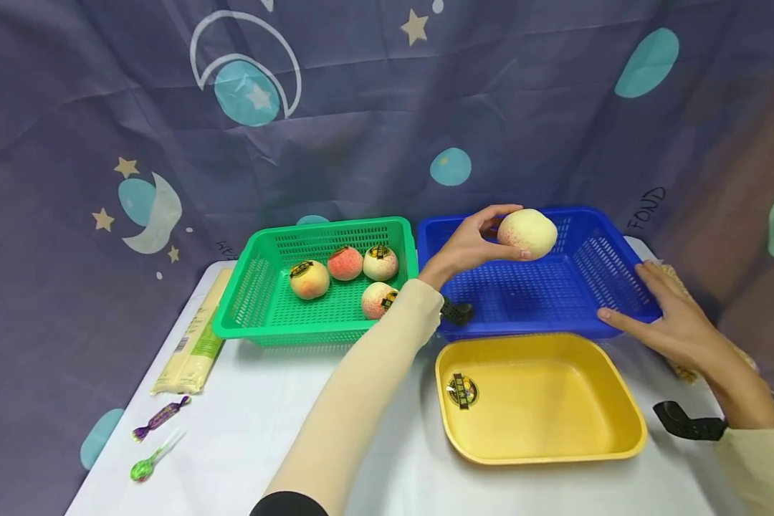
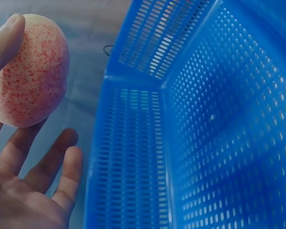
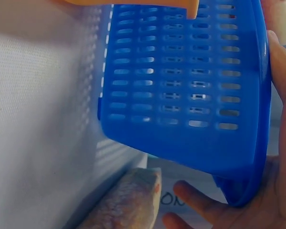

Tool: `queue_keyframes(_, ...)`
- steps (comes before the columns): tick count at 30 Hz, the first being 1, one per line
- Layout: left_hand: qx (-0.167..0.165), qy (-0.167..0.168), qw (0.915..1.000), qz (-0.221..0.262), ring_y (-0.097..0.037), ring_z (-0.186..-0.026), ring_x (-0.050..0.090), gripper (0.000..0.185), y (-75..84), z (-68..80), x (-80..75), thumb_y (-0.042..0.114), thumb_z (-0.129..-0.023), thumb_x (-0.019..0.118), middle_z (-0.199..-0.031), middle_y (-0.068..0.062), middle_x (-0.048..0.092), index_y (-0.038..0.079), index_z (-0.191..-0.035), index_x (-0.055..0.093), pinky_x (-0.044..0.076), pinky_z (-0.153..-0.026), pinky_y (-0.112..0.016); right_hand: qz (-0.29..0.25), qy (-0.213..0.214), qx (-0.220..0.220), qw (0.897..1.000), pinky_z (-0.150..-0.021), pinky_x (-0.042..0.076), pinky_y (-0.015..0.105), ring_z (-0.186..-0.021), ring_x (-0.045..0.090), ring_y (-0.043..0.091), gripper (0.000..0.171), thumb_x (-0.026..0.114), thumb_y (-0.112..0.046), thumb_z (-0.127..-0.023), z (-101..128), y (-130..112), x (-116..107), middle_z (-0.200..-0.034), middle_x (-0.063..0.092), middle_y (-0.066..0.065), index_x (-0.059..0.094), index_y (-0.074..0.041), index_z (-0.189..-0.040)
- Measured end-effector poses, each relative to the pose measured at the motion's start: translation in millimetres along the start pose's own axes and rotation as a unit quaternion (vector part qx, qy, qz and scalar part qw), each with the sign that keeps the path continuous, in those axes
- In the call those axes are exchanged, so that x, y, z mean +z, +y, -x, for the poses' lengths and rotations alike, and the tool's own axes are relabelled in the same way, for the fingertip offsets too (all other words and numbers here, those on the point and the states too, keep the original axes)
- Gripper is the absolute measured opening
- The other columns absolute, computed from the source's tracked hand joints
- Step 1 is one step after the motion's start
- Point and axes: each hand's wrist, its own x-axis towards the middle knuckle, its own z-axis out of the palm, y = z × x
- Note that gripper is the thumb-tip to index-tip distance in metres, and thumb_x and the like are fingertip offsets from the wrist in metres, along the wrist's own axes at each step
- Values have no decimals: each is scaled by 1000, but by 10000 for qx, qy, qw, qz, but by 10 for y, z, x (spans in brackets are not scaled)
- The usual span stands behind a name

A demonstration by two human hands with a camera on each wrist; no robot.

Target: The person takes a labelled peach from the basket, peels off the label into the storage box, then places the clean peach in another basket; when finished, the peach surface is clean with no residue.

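A pale peach (image 1: 527, 233) with pink speckles is pinched between the thumb and fingers of my left hand (image 1: 474, 244). In the head view it overlaps the blue basket (image 1: 512, 294); in the left wrist view it shows beside the basket's wall. Two fingertips of that hand spread free below the peach (image 2: 28, 71). My right hand (image 1: 674, 322) holds the blue basket's near right corner, thumb along the front rim and fingers outside the right wall. In the right wrist view the corner of the rim sits between thumb and fingers.
Left of the blue basket stands a green basket (image 1: 267, 337) with several peaches. A yellow tray (image 1: 542, 459) with a sticker lies in front. At far left are a long packet (image 1: 190, 351), a purple-wrapped candy (image 1: 161, 417) and a green lollipop (image 1: 143, 469). Another packet (image 3: 126, 200) lies beyond the right wall.
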Motion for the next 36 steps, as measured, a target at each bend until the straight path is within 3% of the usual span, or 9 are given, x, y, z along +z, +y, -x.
queue_keyframes(6,-354,-5,9994,38,-13,-108,63,71,-141,-179,138,18,-78,89,-130,0,63,27,-141,58,56,-86,-26,-66,75,26,9999,-107,-5,84,-151,-16,56,109,65,-52,-93,23,41,-7,-168,-13,27,-5,-7,-163)
queue_keyframes(12,-740,-89,9960,-490,-14,-116,59,71,-270,-305,254,21,-77,90,-135,2,61,29,-140,59,56,-89,-31,-81,147,56,9998,-106,-3,84,-151,-13,56,109,66,-51,-92,32,72,-19,-168,-12,27,-4,-8,-163)
queue_keyframes(19,-910,-42,9913,-952,-15,-116,58,74,-377,-414,341,22,-75,92,-135,1,60,30,-141,58,55,-93,-34,-158,196,-37,9997,-109,-6,82,-153,-15,54,108,68,-48,-92,31,80,-27,-169,-11,25,-3,-9,-164)
queue_keyframes(36,-1367,-133,9810,-1367,-20,-126,56,79,-665,-569,322,17,-74,93,-143,2,57,34,-143,58,50,-105,-42,-136,216,-178,9995,-110,-5,82,-154,-13,51,108,70,-48,-91,-24,38,52,-170,-7,24,0,-8,-164)
